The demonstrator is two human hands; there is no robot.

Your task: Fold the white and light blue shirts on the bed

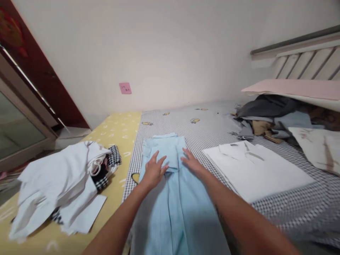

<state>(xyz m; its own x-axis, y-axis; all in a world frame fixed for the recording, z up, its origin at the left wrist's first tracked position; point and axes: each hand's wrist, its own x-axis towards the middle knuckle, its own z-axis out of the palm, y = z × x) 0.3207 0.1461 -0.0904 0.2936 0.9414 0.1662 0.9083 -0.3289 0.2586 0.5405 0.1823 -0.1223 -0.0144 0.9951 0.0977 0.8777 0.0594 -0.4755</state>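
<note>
A light blue garment lies lengthwise down the middle of the bed, its far end folded over into a small rectangle and its near end running out of view at the bottom. My left hand rests on the folded part, fingers spread, touching the cloth. Over the right edge of that fold is my right hand, fingers also apart; whether it presses on the cloth I cannot tell. Neither hand grips anything. To the right lies a white shirt, folded flat with its collar facing up.
A loose heap of white clothes with black checked pieces sits on the yellow sheet at left. On the right, dark and brown clothes are piled beneath a pink board, near the slatted headboard. Behind stands a white wall.
</note>
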